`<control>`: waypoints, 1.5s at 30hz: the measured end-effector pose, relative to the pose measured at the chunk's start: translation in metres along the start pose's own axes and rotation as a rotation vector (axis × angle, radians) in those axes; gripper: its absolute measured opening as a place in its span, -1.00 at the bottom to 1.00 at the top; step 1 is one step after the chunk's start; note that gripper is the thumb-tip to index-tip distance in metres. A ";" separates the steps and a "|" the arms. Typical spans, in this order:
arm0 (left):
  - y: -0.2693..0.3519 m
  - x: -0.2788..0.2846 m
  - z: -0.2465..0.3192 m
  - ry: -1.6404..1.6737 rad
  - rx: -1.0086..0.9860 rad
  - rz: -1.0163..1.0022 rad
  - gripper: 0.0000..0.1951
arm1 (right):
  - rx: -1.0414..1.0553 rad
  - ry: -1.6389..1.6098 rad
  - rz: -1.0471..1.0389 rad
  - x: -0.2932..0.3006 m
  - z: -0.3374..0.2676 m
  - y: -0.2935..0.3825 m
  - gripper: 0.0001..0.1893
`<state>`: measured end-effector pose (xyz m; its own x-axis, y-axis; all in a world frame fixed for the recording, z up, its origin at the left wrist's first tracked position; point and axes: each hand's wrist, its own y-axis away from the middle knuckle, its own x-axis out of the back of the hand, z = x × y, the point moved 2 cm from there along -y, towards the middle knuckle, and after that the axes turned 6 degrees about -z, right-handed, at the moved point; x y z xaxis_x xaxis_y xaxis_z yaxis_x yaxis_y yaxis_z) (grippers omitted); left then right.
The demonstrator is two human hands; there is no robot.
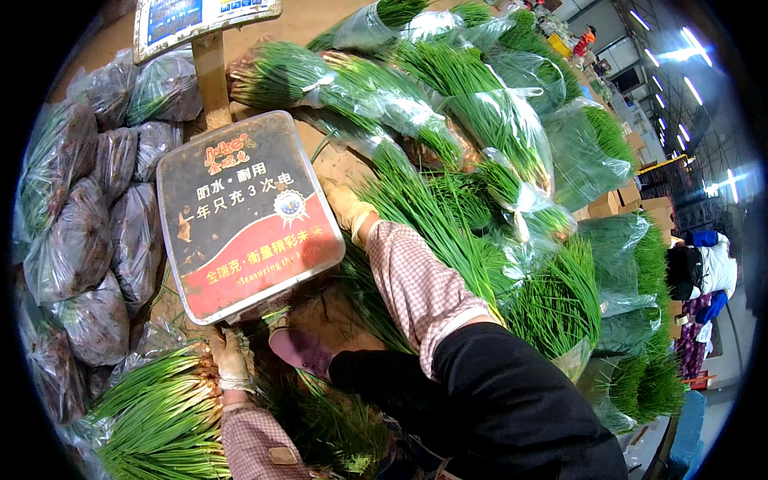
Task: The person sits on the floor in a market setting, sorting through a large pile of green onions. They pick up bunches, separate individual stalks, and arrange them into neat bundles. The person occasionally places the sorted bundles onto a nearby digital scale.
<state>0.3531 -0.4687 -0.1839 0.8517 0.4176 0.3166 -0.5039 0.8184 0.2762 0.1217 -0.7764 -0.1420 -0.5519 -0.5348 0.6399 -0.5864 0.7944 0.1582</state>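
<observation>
A platform scale (240,198) with a black and red printed plate lies before me. Its post (211,81) carries a display head (204,24) at the top. My left hand (230,360), in a pale glove, is at the plate's near edge, fingertips partly hidden under the rim. My right hand (349,207), gloved too, holds the right edge, its fingers running behind it. Loose scallions (168,414) lie beside my left hand, roots towards it. Long green scallion leaves (420,234) spread beside my right forearm.
Filled plastic bags (84,240) are piled left of the scale. Wrapped scallion bundles (498,120) fill the right side. My shoe (303,351) is just below the plate. A person (699,270) bends at the far right; another person (585,42) is farther back. Cardboard boxes (624,198) stand beyond the bundles.
</observation>
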 end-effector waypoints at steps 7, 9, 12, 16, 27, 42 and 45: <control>-0.016 -0.014 -0.027 0.406 0.194 -0.024 -0.53 | 0.186 -0.502 0.042 -0.030 0.017 0.002 -0.53; -0.028 -0.012 -0.064 0.196 -0.050 0.044 -0.55 | 0.129 -0.853 -0.023 -0.038 0.007 0.007 -0.50; -0.029 -0.012 -0.069 0.127 -0.042 0.039 -0.57 | -0.079 -1.064 -0.153 -0.038 -0.003 0.027 -0.46; -0.024 -0.010 -0.039 0.005 0.058 0.040 -0.60 | -0.221 -1.044 -0.213 -0.022 -0.025 0.046 -0.54; 0.034 -0.005 -0.027 0.530 0.160 0.051 -0.41 | 0.181 -0.807 -0.137 -0.092 0.053 0.002 -0.59; 0.102 0.015 0.020 0.445 -0.029 0.073 -0.39 | 0.040 -0.758 0.244 -0.105 0.058 0.062 -0.59; 0.170 0.031 0.066 0.352 0.061 0.121 -0.47 | -0.075 -0.086 0.097 -0.115 0.029 0.156 -0.65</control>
<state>0.2842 -0.3431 -0.0671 0.7772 0.6289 0.0221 -0.6027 0.7339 0.3132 0.0765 -0.5989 -0.2125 -0.6541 -0.4748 0.5889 -0.4836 0.8611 0.1571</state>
